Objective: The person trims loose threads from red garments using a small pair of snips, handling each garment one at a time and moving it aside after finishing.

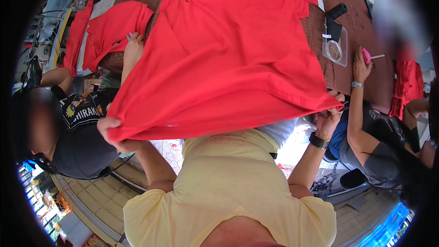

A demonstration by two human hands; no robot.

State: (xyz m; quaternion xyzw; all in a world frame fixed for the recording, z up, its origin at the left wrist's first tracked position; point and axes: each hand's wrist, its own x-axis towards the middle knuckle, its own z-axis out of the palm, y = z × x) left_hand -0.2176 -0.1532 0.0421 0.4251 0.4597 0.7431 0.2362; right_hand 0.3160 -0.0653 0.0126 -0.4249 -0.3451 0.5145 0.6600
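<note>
A large red garment, probably a T-shirt, is spread toward me across the brown-covered table, its near hem raised in front of my yellow shirt. At the hem's left corner, my left hand is closed on the cloth, thumb on top. My right hand, with a dark watch on the wrist, pinches the hem's right corner; part of its fingers is hidden by the cloth. The hem stretches between both hands with soft folds above it.
Co-workers sit on both sides: a hand with small snips on the left, a hand at a pink object on the right. A clear plastic box and a black spool lie right. More red cloth lies left.
</note>
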